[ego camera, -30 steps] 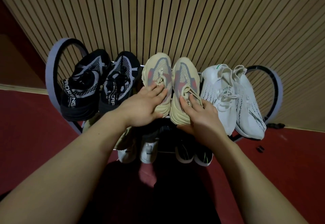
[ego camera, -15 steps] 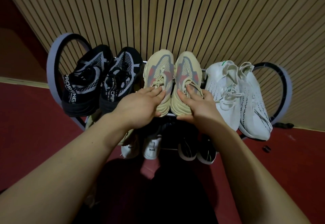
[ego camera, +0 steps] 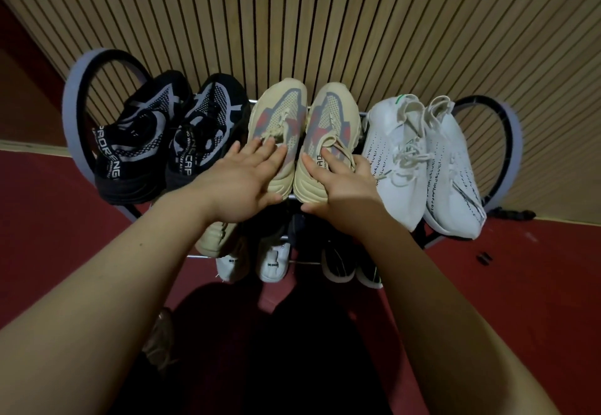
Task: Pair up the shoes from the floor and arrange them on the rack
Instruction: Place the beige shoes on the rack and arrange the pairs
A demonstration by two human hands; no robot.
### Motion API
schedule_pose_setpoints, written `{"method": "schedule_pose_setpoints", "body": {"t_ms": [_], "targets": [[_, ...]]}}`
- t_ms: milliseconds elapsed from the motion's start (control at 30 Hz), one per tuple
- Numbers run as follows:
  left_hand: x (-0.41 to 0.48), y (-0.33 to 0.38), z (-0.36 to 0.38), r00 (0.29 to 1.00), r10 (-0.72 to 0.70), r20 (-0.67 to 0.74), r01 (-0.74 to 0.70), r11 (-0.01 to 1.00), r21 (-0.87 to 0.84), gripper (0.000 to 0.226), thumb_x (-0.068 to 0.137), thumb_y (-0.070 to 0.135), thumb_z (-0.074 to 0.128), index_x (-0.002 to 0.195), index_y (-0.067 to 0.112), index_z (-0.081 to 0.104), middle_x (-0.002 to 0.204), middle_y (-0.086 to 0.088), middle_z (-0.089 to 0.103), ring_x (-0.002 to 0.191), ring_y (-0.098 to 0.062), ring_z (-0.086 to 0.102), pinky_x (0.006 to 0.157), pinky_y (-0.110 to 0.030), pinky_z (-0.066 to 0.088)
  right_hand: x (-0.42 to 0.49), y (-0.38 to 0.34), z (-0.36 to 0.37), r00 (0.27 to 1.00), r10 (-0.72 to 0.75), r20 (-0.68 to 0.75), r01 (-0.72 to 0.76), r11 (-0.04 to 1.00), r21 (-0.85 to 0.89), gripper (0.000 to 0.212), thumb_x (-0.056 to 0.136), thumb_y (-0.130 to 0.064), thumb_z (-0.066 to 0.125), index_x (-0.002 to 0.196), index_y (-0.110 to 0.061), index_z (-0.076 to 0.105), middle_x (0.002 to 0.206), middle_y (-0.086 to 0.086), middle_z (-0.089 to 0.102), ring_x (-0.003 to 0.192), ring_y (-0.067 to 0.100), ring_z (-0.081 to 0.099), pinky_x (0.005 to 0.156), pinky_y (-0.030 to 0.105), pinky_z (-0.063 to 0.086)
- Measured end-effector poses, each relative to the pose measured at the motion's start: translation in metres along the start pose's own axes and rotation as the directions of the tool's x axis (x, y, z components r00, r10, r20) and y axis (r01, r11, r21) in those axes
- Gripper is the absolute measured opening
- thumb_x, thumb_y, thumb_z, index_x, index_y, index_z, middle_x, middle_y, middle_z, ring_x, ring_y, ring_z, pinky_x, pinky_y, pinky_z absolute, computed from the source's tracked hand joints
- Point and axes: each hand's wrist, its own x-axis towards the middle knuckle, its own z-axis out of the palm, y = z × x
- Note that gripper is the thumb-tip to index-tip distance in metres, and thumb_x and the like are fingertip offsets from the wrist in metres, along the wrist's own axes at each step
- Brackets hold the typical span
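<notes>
Beige mesh shoes (ego camera: pixel 305 134), ridged soles

Your left hand (ego camera: pixel 240 186) lies flat, fingers straight, on the left beige shoe (ego camera: pixel 276 112). Your right hand (ego camera: pixel 344 193) rests on the right beige shoe (ego camera: pixel 335 112), fingers over its laces. These two shoes stand touching, toes to the slatted wall, on the rack's (ego camera: pixel 73 95) top shelf, between a black pair (ego camera: pixel 143 141) and a white pair (ego camera: pixel 422 154).

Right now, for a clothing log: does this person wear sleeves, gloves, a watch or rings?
Nothing worn shows: the left hand and right hand are ungloved with no rings visible, and both forearms are bare to the frame edge, without sleeves, watch or bracelet.
</notes>
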Motion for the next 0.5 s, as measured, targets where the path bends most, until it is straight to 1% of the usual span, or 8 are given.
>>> {"method": "schedule_pose_setpoints", "body": {"t_ms": [67, 133, 233, 300, 367, 433, 500], "targets": [[0.0017, 0.0039, 0.0010, 1.000, -0.021, -0.010, 0.020, 0.999, -0.050, 0.080, 0.096, 0.046, 0.040, 0.150, 0.019, -0.013, 0.157, -0.009, -0.020, 0.145, -0.022, -0.017, 0.117, -0.037, -0.009, -0.0021, 0.0007, 0.0009, 1.000, 0.006, -0.014, -0.006, 1.000, 0.010, 0.080, 0.085, -0.051, 0.062, 0.147, -0.049, 0.010, 0.160, -0.011, 0.006, 0.143, 0.035, -0.004, 0.117, 0.041, 0.006], [0.0020, 0.0069, 0.0043, 0.999, -0.036, -0.025, 0.033, 0.995, -0.092, 0.078, 0.097, 0.045, 0.040, 0.150, 0.020, -0.011, 0.157, -0.010, -0.021, 0.145, -0.022, -0.019, 0.117, -0.037, -0.008, -0.0020, -0.0001, -0.0003, 1.000, 0.011, 0.005, -0.011, 1.000, -0.007, 0.081, 0.086, -0.052, 0.060, 0.147, -0.049, 0.007, 0.160, -0.011, 0.004, 0.144, 0.035, -0.004, 0.117, 0.042, 0.005], [-0.0006, 0.0050, 0.0071, 0.999, -0.037, -0.035, 0.032, 0.990, -0.137, 0.077, 0.097, 0.044, 0.040, 0.150, 0.022, -0.010, 0.157, -0.008, -0.021, 0.144, -0.020, -0.020, 0.116, -0.035, -0.008, -0.0010, -0.0020, -0.0009, 1.000, 0.021, 0.022, -0.021, 0.999, -0.040, 0.078, 0.087, -0.061, 0.051, 0.148, -0.047, 0.003, 0.161, -0.006, -0.004, 0.144, 0.037, -0.005, 0.116, 0.044, 0.001], [-0.0018, 0.0047, 0.0050, 0.999, -0.042, -0.022, 0.038, 0.987, -0.156, 0.076, 0.097, 0.043, 0.040, 0.150, 0.022, -0.010, 0.157, -0.008, -0.022, 0.144, -0.020, -0.021, 0.116, -0.035, -0.008, -0.0018, -0.0002, -0.0008, 1.000, 0.026, 0.002, -0.026, 0.997, -0.073, 0.080, 0.085, -0.069, 0.043, 0.148, -0.047, -0.002, 0.160, -0.002, -0.015, 0.144, 0.035, -0.013, 0.116, 0.046, -0.007], [-0.0006, 0.0057, 0.0021, 0.999, -0.049, 0.009, 0.050, 0.984, -0.172, 0.077, 0.097, 0.043, 0.041, 0.150, 0.023, -0.010, 0.157, -0.008, -0.023, 0.144, -0.021, -0.022, 0.117, -0.037, -0.008, -0.0029, 0.0023, -0.0007, 1.000, 0.022, -0.012, -0.023, 0.997, -0.079, 0.080, 0.085, -0.072, 0.036, 0.147, -0.046, -0.007, 0.158, -0.001, -0.023, 0.143, 0.032, -0.025, 0.114, 0.048, -0.014], [0.0014, 0.0055, 0.0001, 0.998, -0.049, 0.037, 0.055, 0.981, -0.188, 0.077, 0.097, 0.042, 0.042, 0.150, 0.023, -0.010, 0.156, -0.008, -0.024, 0.143, -0.022, -0.024, 0.118, -0.038, -0.007, -0.0011, 0.0030, -0.0020, 0.999, 0.031, 0.010, -0.030, 0.999, -0.020, 0.073, 0.089, -0.068, 0.032, 0.147, -0.046, -0.007, 0.158, -0.001, -0.020, 0.142, 0.031, -0.027, 0.113, 0.048, -0.015], [0.0013, 0.0049, -0.0003, 0.998, -0.048, 0.049, 0.057, 0.977, -0.207, 0.077, 0.097, 0.042, 0.042, 0.150, 0.024, -0.010, 0.156, -0.008, -0.024, 0.142, -0.022, -0.026, 0.119, -0.039, -0.007, 0.0006, 0.0017, -0.0021, 0.998, 0.048, 0.047, -0.049, 0.999, 0.013, 0.065, 0.093, -0.062, 0.029, 0.148, -0.046, -0.003, 0.160, -0.001, -0.014, 0.143, 0.033, -0.024, 0.114, 0.048, -0.015]]}}
